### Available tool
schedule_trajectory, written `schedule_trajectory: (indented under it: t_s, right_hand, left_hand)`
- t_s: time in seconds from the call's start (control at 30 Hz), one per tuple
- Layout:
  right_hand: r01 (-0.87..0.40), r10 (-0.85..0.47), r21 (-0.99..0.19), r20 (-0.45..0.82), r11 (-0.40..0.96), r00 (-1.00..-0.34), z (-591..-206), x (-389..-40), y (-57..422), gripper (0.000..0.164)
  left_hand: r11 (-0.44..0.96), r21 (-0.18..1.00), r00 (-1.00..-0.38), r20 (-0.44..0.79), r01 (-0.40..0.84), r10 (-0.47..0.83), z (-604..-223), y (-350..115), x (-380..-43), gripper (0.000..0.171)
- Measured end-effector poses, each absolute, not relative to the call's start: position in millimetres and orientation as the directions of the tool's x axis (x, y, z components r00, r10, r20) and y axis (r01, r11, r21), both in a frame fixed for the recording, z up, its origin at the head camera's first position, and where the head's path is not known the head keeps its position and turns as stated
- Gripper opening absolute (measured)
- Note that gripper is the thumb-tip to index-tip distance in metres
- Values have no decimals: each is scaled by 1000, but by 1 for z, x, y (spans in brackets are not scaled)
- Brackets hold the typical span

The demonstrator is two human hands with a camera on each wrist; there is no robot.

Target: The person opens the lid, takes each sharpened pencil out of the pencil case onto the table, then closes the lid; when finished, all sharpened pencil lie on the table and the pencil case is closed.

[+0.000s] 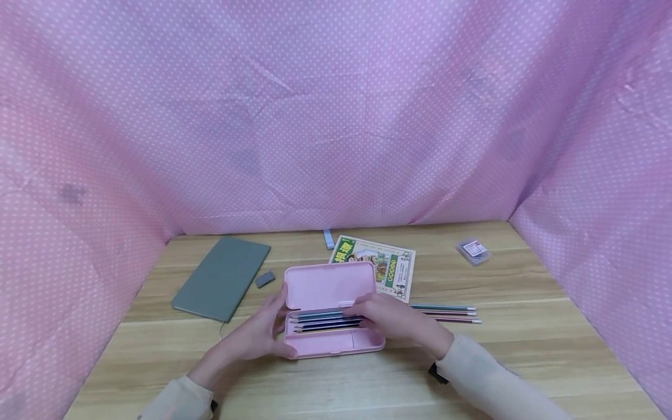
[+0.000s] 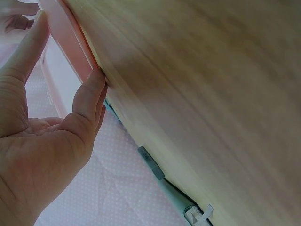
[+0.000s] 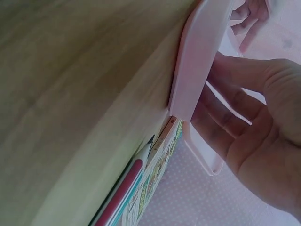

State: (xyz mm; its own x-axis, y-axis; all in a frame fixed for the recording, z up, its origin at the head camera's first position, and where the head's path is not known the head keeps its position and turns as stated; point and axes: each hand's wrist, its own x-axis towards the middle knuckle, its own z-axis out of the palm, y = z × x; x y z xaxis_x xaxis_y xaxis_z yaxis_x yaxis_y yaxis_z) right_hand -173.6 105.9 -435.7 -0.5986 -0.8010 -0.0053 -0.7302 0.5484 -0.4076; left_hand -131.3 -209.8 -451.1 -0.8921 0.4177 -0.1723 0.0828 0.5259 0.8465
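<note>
A pink pencil case [image 1: 336, 343] lies with its lid raised on the wooden table. Several dark pencils [image 1: 320, 321] lie lengthwise in its rear compartment, sharpened tips to the left. My left hand [image 1: 261, 331] grips the case's left end, thumb at the front corner and fingers at the back. In the left wrist view, the fingertips [image 2: 96, 77] touch the case's outer wall. My right hand [image 1: 391, 318] reaches into the right part of the case, fingers over the pencils' right ends. From the right wrist, its fingertips are hidden behind the case wall, so its hold is unclear.
More pencils [image 1: 451, 314] lie right of the case. Behind it is a printed booklet [image 1: 401, 262], partly covered by the lid, with a small pale-blue strip [image 1: 328, 239] beyond. A green notebook [image 1: 223, 277] and grey eraser [image 1: 265, 279] lie left; a small clear box [image 1: 473, 252] sits far right.
</note>
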Motion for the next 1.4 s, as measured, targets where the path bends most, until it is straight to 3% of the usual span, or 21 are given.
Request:
schedule_trajectory:
  t_s: [1.4]
  right_hand:
    - [-718,-786,-391,-22,576,-618,-437,-174,96,30]
  left_hand:
    - [510,854,-888,-150,105,434,-451,-210,-132,138]
